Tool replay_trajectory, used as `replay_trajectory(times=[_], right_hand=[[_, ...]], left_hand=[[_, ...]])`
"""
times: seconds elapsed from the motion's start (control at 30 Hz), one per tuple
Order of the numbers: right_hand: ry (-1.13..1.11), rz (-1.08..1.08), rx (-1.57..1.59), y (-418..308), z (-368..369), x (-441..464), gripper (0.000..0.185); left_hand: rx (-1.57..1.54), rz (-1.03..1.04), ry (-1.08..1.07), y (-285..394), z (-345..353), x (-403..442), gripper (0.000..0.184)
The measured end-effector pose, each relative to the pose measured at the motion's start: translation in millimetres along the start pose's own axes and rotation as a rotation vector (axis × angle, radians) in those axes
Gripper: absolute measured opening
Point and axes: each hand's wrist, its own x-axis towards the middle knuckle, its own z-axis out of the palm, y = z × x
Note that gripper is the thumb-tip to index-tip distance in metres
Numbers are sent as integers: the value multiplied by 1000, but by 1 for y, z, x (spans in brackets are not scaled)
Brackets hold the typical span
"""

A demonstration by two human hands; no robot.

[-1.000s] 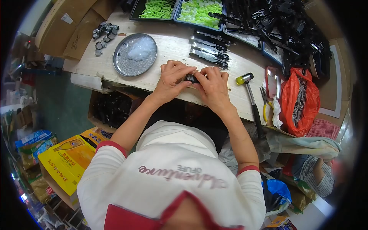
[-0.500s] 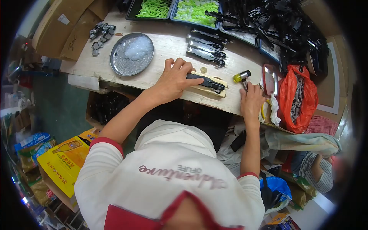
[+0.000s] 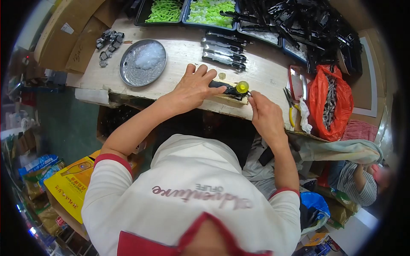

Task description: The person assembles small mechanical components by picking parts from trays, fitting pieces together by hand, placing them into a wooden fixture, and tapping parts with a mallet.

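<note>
My left hand (image 3: 191, 88) presses a long black plastic part (image 3: 229, 90) down in a pale wooden block (image 3: 232, 100) at the table's front edge. Its thumb lies along the part and its fingers arch over the far side. A small hammer (image 3: 242, 87) with a yellow head is in my right hand (image 3: 267, 117), closed round the handle. The yellow head is over the right end of the part; whether it touches is unclear. Behind the block lie several black assemblies with shiny metal strips (image 3: 224, 52).
A round metal dish (image 3: 124, 68) of clear bits stands left, beside small metal pieces (image 3: 110, 45). Trays of green parts (image 3: 209, 13) and a heap of black parts (image 3: 299, 30) line the back. Yellow-handled pliers (image 3: 291, 112) and a red bag (image 3: 318, 115) of metal pieces are at right.
My right hand has picked the hammer up from the table and moved it left, over the black part's right end. My left hand stays on the part.
</note>
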Motion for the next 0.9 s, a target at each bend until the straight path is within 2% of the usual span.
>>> replay_trajectory(times=[0.07,0.17,0.2,0.3,0.33,0.4,0.53,0.6,0.63,0.7,0.77,0.8,0.87,0.9], right_hand=[[217,-31,167,-7,-8,1,13],[154,-59,71,-3,-1,0,11],[-26,60,-105,-2,11,3,11],[-31,39,-115,-5,-6,6,12],[108,-16,-5,-7,-6,5,13],[52,-20,-94,-3,8,1,14],[-37,12,-202,-5,7,4,15],[-73,22,-221,-4,2,6,15],[-90,31,-198,-2,1,7,16],[-120,38,-170,-3,3,5,16],[100,-80,28,-8,5,3,16],[101,-82,31,-14,8,3,16],[380,-244,279,-28,16,5,13],[384,-249,281,-30,20,7,13]], left_hand=[[9,-3,-3,1,-3,1,50],[39,2,6,2,-1,1,53],[65,14,22,2,0,1,56],[62,41,79,1,4,2,55],[62,40,77,2,2,2,55],[52,-10,-12,7,-2,2,36],[39,4,14,5,2,2,39],[-44,2,93,0,6,3,50],[-42,-2,95,-3,7,5,50],[-294,-101,190,-7,7,6,47],[-367,-182,166,-5,6,6,48],[-384,-200,201,-6,9,7,51],[-394,-215,240,-7,13,7,54],[-413,-231,247,-7,13,6,56]])
